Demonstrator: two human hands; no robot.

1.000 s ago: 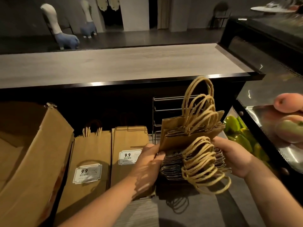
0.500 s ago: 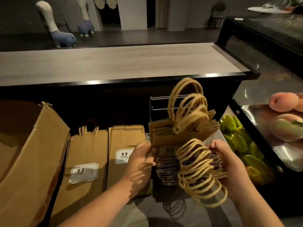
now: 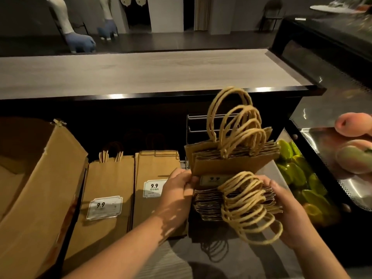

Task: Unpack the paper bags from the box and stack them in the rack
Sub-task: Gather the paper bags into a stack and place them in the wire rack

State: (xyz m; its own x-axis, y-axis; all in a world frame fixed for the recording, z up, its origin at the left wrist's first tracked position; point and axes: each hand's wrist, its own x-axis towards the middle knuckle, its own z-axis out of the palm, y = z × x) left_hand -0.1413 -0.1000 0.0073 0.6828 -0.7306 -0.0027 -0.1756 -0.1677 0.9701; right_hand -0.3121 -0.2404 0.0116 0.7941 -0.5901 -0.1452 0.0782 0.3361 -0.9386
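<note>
Two stacks of flat brown paper bags stand upright under the counter (image 3: 141, 71), just right of the open cardboard box (image 3: 38, 178) at the far left: the left stack (image 3: 108, 190) shows twisted handles at its top, the right stack (image 3: 155, 178) sits touching it, and each front bag bears a white "9.9" label. Next comes the left hand (image 3: 177, 190), its fingers curled round the left edge of a thick bundle of paper bags (image 3: 233, 178), thumb on the near face. The bundle is held in the air in front of the wire rack (image 3: 199, 125), its upper part fanned open with handle loops standing up, and more loops spilling toward the camera below. The right hand (image 3: 285, 206) grips the bundle's right edge, fingers wrapped behind it. Farthest right, green fruit (image 3: 296, 172) and peaches (image 3: 352, 125) lie in a display case.
</note>
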